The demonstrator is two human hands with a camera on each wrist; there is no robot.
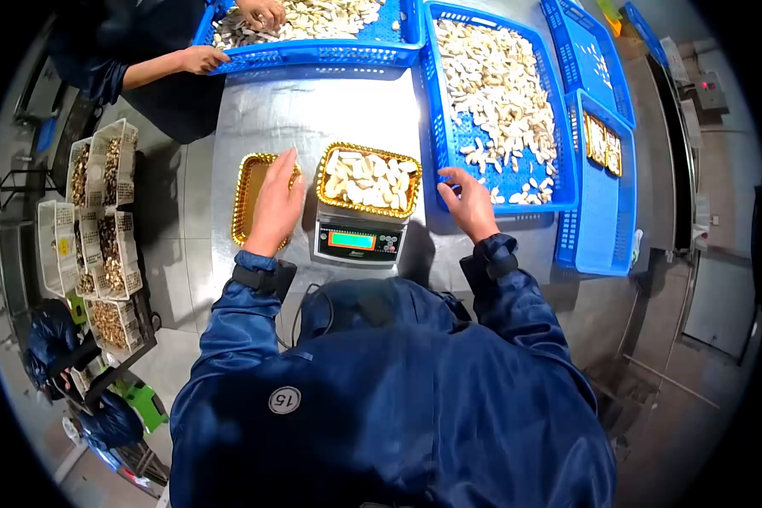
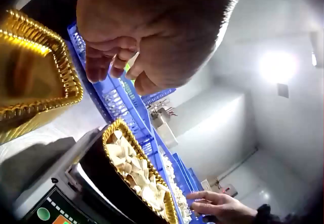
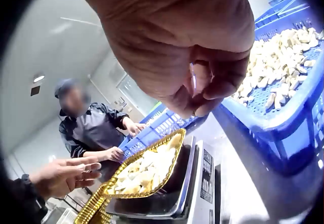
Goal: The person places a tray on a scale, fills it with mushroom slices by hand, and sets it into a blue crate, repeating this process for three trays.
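Note:
A gold-rimmed tray (image 1: 320,196) filled with pale sliced pieces (image 1: 368,179) sits on a digital scale (image 1: 356,241) with a lit green display. To its left, my left hand (image 1: 279,203) is held with straight fingers over the right side of an empty gold tray (image 1: 247,199). My right hand (image 1: 472,207), fingers loosely bent and nothing visible in them, is beside the near left corner of a blue basket (image 1: 436,110) of the same pieces. The right wrist view shows the right hand (image 3: 177,46) above the scale side, its fingertips near the thumb.
Across the metal table (image 1: 262,110), another person's hands (image 1: 201,59) are at a second blue basket (image 1: 313,56). More blue baskets (image 1: 597,245) stand at right, one with small filled trays (image 1: 603,146). White crates (image 1: 110,254) of brown pieces stand on the left.

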